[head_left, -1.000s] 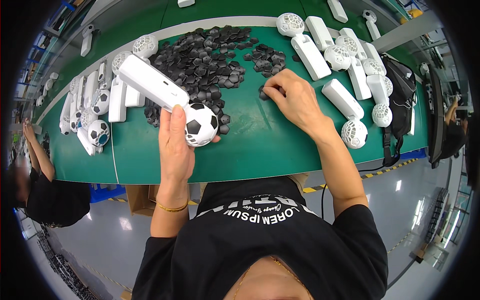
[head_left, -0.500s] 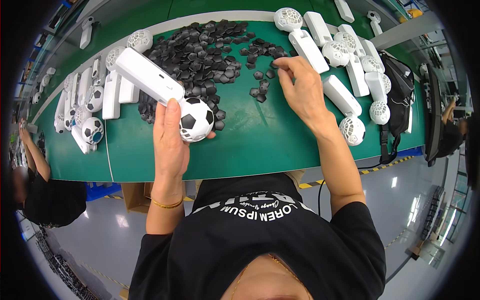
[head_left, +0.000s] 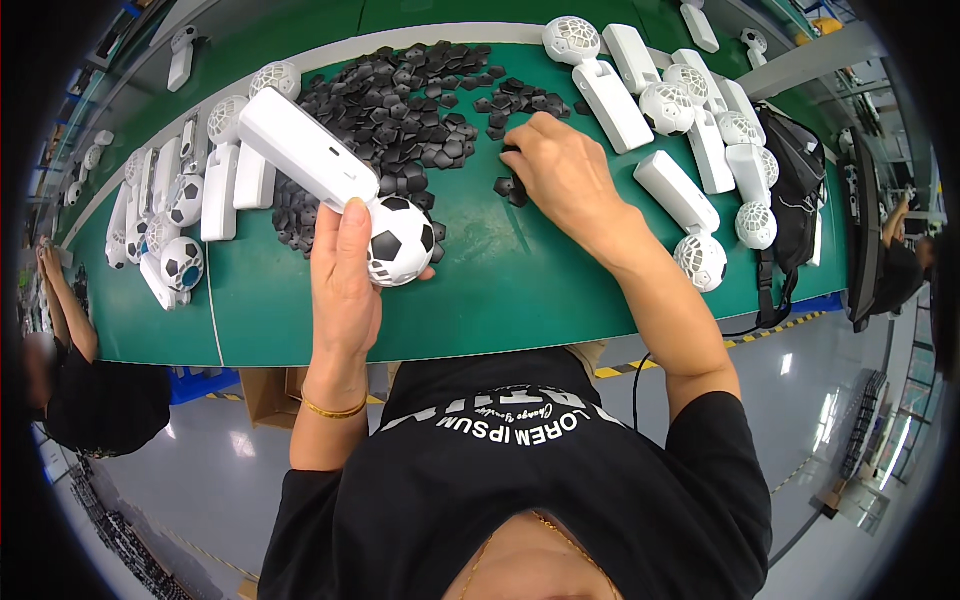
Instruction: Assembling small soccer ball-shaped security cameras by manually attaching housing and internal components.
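Observation:
My left hand point(head_left: 345, 270) is closed around a long white plastic housing point(head_left: 308, 150), tilted up to the left. At its lower end is a white ball point(head_left: 400, 240) with black pentagon patches, like a small football. My right hand point(head_left: 565, 180) is over the table, right of the ball, fingers curled with thumb and forefinger close together at a small black pentagon piece point(head_left: 512, 149). Most of that piece is hidden by the fingers. A few loose black pentagon pieces point(head_left: 517, 194) lie just below the fingertips.
A large heap of black pentagon pieces point(head_left: 390, 110) covers the green table point(head_left: 480, 310) ahead. White housings with balls stand in groups at left point(head_left: 220, 190) and right point(head_left: 612, 105). A black backpack point(head_left: 795, 180) is at the right edge. Other people work at both sides.
My right hand has moved left and slightly down onto the loose black pieces, its fingers curling in. The held housing and ball have shifted slightly right, the ball turning a little.

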Demonstrator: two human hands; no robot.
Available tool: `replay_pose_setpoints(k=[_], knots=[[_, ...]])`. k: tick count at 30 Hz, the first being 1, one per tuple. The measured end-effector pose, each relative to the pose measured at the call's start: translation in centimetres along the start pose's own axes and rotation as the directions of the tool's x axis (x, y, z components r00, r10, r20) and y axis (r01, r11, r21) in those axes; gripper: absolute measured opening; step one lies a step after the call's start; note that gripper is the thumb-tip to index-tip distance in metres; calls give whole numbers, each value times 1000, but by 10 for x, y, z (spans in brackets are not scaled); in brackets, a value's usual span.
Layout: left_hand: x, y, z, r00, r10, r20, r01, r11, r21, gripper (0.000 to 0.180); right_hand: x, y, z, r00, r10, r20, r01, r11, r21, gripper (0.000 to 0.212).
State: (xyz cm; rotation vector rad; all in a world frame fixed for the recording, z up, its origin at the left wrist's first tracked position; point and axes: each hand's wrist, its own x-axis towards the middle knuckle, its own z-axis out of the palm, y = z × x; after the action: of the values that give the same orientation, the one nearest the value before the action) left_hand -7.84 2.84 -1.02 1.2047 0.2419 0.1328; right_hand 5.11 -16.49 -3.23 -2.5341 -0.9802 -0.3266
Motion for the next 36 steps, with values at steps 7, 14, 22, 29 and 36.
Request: replay_pose_setpoints(k=[7,14,22,29,36], knots=[[8,-2,10,999,31,19,-29,992,-124,33,14,-14,-4,986,-69,152,109,955,-275,6],[8,-2,19,1000,-24,-19,19,968,-250,34,-2,-38,-43,925,273,263,-368,479,797,8],[6,-9,21,996,-93,3,88,929,-359,35,-36,-80,-18,977,211,42,-130,425,896,7],[-5,-12,21,991,-112,-73,85,949,-304,31,-46,-88,-9,960,268,77,-186,410,893,13],[-10,-18,20,992,-72,-103,40,956,-290,31,-52,-95,5,957,289,-32,-103,439,893,15]])
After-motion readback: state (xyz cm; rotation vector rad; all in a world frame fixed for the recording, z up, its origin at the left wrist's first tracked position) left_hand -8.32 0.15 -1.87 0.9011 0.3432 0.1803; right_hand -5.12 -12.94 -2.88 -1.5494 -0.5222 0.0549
